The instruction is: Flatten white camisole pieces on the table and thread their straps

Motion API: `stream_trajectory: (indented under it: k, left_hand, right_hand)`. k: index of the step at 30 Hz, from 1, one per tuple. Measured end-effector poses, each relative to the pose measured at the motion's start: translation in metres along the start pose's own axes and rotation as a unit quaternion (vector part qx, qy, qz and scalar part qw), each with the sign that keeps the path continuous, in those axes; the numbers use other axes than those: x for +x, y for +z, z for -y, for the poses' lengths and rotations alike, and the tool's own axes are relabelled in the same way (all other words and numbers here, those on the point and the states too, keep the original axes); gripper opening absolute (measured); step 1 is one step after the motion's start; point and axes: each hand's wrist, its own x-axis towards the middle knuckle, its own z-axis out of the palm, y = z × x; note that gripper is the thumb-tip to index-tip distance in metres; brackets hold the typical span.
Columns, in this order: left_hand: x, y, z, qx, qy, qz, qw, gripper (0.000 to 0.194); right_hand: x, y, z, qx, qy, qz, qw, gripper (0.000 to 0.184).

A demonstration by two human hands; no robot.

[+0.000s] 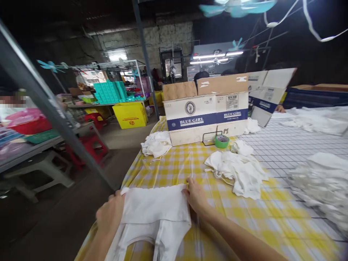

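A white strapped garment (pixel 154 204) lies spread flat on the yellow checked tablecloth (pixel 179 163) close in front of me. Its wide band runs across the far side, and the straps come back toward me around an open gap. At the band's left end my left hand (pixel 111 212) grips the edge with curled fingers. My right hand (pixel 196 194) pinches the far right corner, thumb at the cloth's edge. To the right of it rests a loose heap of white garments (pixel 239 174), apart from both hands.
Beyond the garment stands a white and blue carton (pixel 206 116), with a roll of green tape (pixel 221 141) before it. Another white heap (pixel 156 144) sits left of the carton. Large white piles (pixel 323 181) lie at right. A metal post (pixel 54 105) slants past on my left.
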Motion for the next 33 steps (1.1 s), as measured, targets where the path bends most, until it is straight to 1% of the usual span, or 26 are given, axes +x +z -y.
stream_trajectory:
  k: [2, 3, 5, 6, 7, 9, 10, 12, 15, 17, 19, 21, 22, 23, 25, 27, 28, 29, 30, 31, 33]
  left_hand:
    - [-0.010, -0.012, -0.003, 0.033, 0.015, -0.071, 0.997, 0.044]
    - [-0.014, -0.018, -0.004, 0.041, 0.025, -0.100, 0.994, 0.043]
    - [-0.021, -0.027, -0.012, 0.034, 0.036, -0.133, 0.990, 0.043]
    - [-0.022, -0.031, -0.019, 0.015, 0.049, -0.140, 0.989, 0.044]
    - [-0.024, -0.035, -0.029, -0.014, 0.069, -0.141, 0.987, 0.044]
    - [-0.026, -0.042, -0.057, -0.090, 0.128, -0.136, 0.978, 0.043]
    - [-0.028, -0.047, -0.076, -0.129, 0.159, -0.130, 0.970, 0.041]
    - [-0.035, -0.060, -0.117, -0.191, 0.196, -0.119, 0.954, 0.035]
    - [-0.053, -0.085, -0.178, -0.260, 0.241, -0.093, 0.930, 0.032]
    - [-0.063, -0.098, -0.207, -0.301, 0.260, -0.075, 0.914, 0.034]
    - [-0.068, -0.106, -0.222, -0.342, 0.266, -0.045, 0.900, 0.036]
    - [-0.067, -0.108, -0.227, -0.388, 0.260, -0.006, 0.884, 0.037]
    - [-0.064, -0.107, -0.226, -0.414, 0.255, 0.017, 0.874, 0.037]
    - [-0.060, -0.106, -0.225, -0.441, 0.247, 0.040, 0.862, 0.036]
    - [-0.049, -0.107, -0.222, -0.501, 0.226, 0.080, 0.832, 0.034]
    - [-0.038, -0.113, -0.223, -0.565, 0.201, 0.096, 0.794, 0.033]
    - [-0.032, -0.120, -0.224, -0.599, 0.187, 0.091, 0.774, 0.033]
    - [-0.026, -0.130, -0.227, -0.631, 0.174, 0.080, 0.752, 0.034]
    - [-0.020, -0.142, -0.228, -0.663, 0.163, 0.064, 0.728, 0.036]
    - [-0.016, -0.158, -0.230, -0.692, 0.157, 0.045, 0.703, 0.037]
    - [-0.011, -0.194, -0.230, -0.744, 0.165, 0.010, 0.647, 0.040]
  right_hand:
    - [0.005, -0.024, -0.018, -0.039, -0.028, -0.043, 0.998, 0.030]
    - [0.010, -0.039, -0.031, -0.071, -0.025, -0.064, 0.995, 0.032]
    - [0.021, -0.072, -0.059, -0.138, 0.021, -0.096, 0.985, 0.035]
    - [0.027, -0.088, -0.073, -0.162, 0.050, -0.106, 0.980, 0.037]
    - [0.035, -0.103, -0.086, -0.175, 0.073, -0.113, 0.975, 0.039]
    - [0.051, -0.124, -0.107, -0.178, 0.095, -0.117, 0.972, 0.039]
    - [0.059, -0.130, -0.113, -0.174, 0.098, -0.114, 0.973, 0.037]
    - [0.076, -0.133, -0.120, -0.158, 0.108, -0.099, 0.976, 0.030]
    - [0.093, -0.126, -0.120, -0.119, 0.136, -0.073, 0.981, 0.029]
    - [0.099, -0.121, -0.118, -0.082, 0.150, -0.055, 0.984, 0.031]
    - [0.102, -0.121, -0.118, -0.033, 0.146, -0.035, 0.988, 0.031]
    - [0.104, -0.129, -0.119, 0.025, 0.126, -0.017, 0.992, 0.026]
    - [0.105, -0.137, -0.119, 0.056, 0.109, -0.009, 0.992, 0.023]
    - [0.105, -0.147, -0.119, 0.089, 0.090, -0.003, 0.992, 0.022]
    - [0.104, -0.175, -0.116, 0.151, 0.047, 0.006, 0.987, 0.025]
    - [0.098, -0.212, -0.107, 0.201, 0.003, 0.011, 0.979, 0.028]
    - [0.093, -0.233, -0.099, 0.233, -0.020, 0.017, 0.972, 0.028]
    - [0.087, -0.253, -0.090, 0.270, -0.044, 0.026, 0.962, 0.027]
    - [0.079, -0.273, -0.079, 0.337, -0.074, 0.051, 0.937, 0.025]
    - [0.071, -0.291, -0.067, 0.397, -0.097, 0.080, 0.909, 0.023]
    - [0.054, -0.320, -0.044, 0.458, -0.118, 0.139, 0.870, 0.022]
